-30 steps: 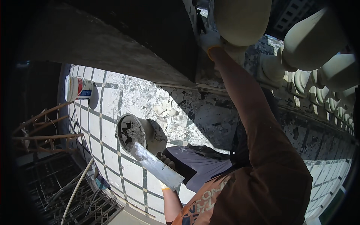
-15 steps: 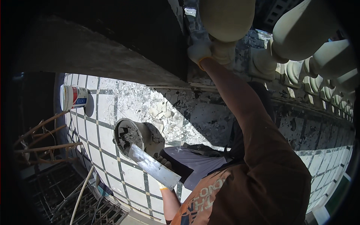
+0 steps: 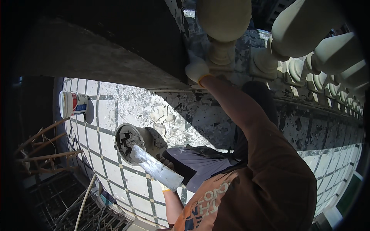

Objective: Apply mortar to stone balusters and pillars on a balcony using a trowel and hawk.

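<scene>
trowel blade (image 3: 157,168), flat and grey with mortar, sits low at centre, gripped by the gloved left hand (image 3: 166,165) just right of the round mortar bucket (image 3: 129,143). gloved right hand (image 3: 197,69) presses against the baluster base (image 3: 221,54) far above; its grip cannot be told. a white tub (image 3: 72,104) stands far left on the tiled floor (image 3: 104,111).

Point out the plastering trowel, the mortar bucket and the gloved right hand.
plastering trowel (image 3: 156,168), head view, middle of the flat metal blade.
mortar bucket (image 3: 130,141), head view, inside of the round bucket, on the grey mortar.
right hand (image 3: 197,68), head view, back of the white glove at the baluster base.
</scene>
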Demonstrator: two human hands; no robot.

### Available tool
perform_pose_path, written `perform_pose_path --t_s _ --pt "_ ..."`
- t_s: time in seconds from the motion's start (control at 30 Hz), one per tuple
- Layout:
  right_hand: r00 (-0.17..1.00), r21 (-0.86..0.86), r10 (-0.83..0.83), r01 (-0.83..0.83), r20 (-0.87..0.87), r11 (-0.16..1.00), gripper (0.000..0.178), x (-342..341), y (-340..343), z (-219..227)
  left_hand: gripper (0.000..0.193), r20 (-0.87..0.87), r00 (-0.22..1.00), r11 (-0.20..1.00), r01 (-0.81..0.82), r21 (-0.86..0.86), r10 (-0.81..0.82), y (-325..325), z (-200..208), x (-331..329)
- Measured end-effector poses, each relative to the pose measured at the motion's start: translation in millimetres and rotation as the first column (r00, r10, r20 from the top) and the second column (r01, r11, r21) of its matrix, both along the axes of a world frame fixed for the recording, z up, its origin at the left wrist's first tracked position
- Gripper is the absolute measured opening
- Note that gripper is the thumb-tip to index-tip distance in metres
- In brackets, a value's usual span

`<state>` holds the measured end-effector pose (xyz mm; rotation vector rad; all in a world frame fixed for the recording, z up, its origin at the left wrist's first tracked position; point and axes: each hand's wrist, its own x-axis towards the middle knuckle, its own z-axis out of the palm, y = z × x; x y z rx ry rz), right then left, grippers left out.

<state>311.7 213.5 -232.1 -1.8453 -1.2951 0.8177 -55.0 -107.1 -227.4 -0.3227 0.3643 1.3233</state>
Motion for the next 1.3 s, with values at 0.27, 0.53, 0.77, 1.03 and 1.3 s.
perform_pose_path --t_s 0.27,0.53,0.77,1.03,1.3 --pt "0.948 0.001 0.211 -0.218 0.237 0.976 0.05 26 -60 23 0.038 -0.068 0.998 1.0 0.002 0.014 -0.001 11 3 20" --pt "0.996 0.076 0.077 -0.074 -0.046 0.994 0.045 26 18 7 0.045 -0.052 0.997 0.995 -0.051 0.084 0.056 4 16 39" --pt "0.964 0.003 0.255 -0.256 0.073 0.967 0.055 23 0 -12 0.045 0.008 1.0 0.98 -0.027 0.198 0.026 -6 6 34" --pt "0.919 0.115 0.337 -0.364 0.203 0.924 0.058 52 -24 -25 0.045 -0.138 0.989 0.989 -0.031 0.143 0.051 -4 12 43" --pt "0.952 0.089 0.275 -0.288 0.134 0.953 0.056 40 10 -10 0.039 -0.197 0.974 0.992 -0.093 0.09 0.109 -7 39 58"
